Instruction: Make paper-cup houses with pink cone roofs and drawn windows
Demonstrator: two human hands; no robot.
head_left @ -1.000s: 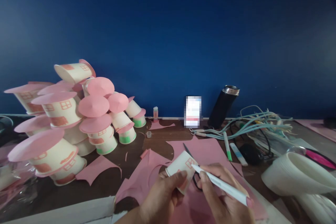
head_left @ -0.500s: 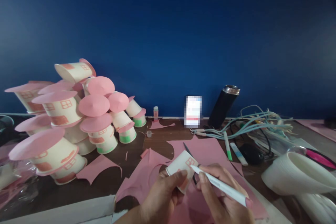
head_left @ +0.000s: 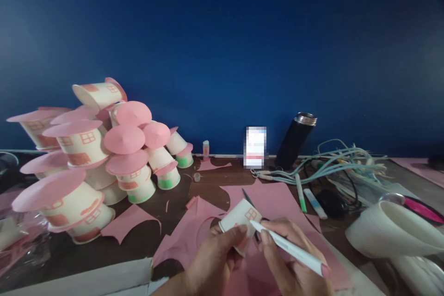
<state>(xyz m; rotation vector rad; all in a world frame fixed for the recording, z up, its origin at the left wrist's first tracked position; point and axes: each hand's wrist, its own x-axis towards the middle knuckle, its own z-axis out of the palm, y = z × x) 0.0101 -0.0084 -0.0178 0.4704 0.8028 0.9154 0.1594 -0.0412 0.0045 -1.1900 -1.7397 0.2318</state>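
Note:
My left hand is closed round a white paper cup, tilted, with a window drawn in reddish lines and a reddish patch partly under the thumb. In my right hand is a white marker with a pink end, its tip at the cup's side just below the drawn window. Pink paper lies beneath both hands. Behind the cup, a dark blade of what looks like scissors shows; the rest is mostly hidden.
Stacked cup houses with pink cone roofs stand at left. Pink scraps lie near them. A phone, black bottle, pale cables, green marker, black mouse and nested white cups stand behind and right.
The marker tip has shifted slightly down and left, from the window's edge to just below it. My left hand and the cup have hardly moved.

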